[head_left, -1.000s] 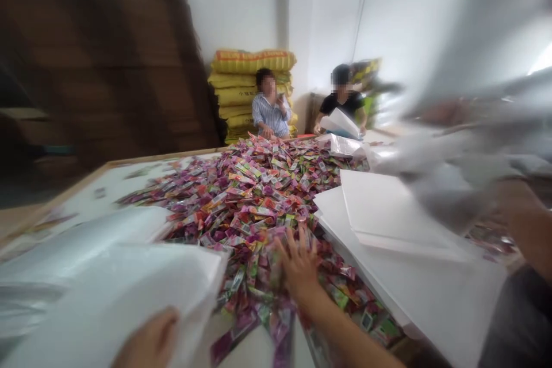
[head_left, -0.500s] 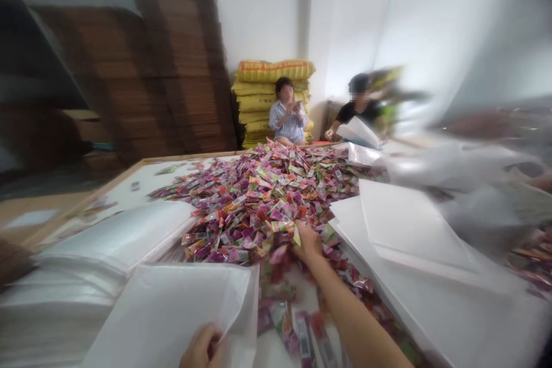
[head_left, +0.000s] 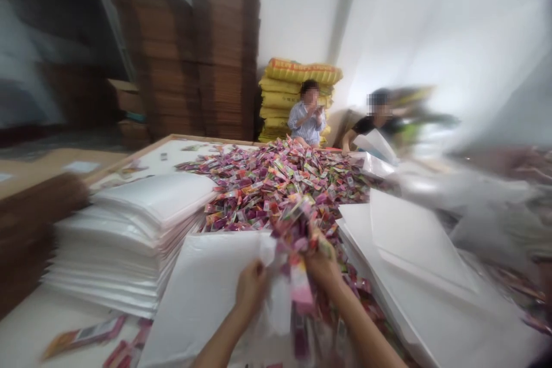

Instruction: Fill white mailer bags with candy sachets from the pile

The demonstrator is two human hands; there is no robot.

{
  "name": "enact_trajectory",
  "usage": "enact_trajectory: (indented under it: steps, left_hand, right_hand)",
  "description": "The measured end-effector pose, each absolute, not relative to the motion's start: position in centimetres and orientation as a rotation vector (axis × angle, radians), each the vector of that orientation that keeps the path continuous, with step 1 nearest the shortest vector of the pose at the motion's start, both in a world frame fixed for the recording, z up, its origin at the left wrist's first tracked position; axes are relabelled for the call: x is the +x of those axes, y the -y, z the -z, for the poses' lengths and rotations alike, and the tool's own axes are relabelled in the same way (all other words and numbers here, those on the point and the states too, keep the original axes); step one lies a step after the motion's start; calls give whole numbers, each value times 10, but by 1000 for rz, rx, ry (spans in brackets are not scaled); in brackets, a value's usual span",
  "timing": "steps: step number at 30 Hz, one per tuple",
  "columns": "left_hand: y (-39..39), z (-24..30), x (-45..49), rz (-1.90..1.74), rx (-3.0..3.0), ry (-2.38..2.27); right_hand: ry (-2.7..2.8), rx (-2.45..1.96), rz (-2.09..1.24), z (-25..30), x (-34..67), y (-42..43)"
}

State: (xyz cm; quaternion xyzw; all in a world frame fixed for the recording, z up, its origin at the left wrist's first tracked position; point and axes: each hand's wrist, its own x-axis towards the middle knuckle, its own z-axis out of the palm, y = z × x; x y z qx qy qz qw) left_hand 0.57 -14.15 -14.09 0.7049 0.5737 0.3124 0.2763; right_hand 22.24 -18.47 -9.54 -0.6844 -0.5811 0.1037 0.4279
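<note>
My left hand (head_left: 252,283) is closed on the open edge of a white plastic bag (head_left: 207,276), which lies flat in front of me. Beside that edge, my right hand (head_left: 322,263) is wrapped round a bunch of small printed snack packets (head_left: 297,224). Some packets hang or drop below the hand, blurred by motion. Behind both hands rises a large heap of the same pink, purple and green packets (head_left: 276,178). How far the bag's mouth is spread is partly hidden by my left hand and the blur.
A thick stack of white bags (head_left: 129,230) stands to the left, and more white bags (head_left: 414,259) lie at the right. A wooden rim (head_left: 129,161) edges the table. Two people sit across, one in a striped shirt (head_left: 306,121), before yellow sacks (head_left: 276,98). Cardboard stacks (head_left: 228,57) stand behind.
My right hand has drawn back from the heap toward the bag, bringing packets along. My left hand and the bag have moved up and to the right. The view has turned left.
</note>
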Motion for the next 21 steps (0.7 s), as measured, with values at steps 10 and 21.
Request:
enact_trajectory:
  steps: [10, 21]
  left_hand:
    - [119, 88, 14, -1031, 2115, -1352]
    - [142, 72, 19, -994, 2739, -1393]
  right_hand:
    - [2084, -1876, 3, 130, 162, 206]
    - [1667, -2029, -755, 110, 172, 154]
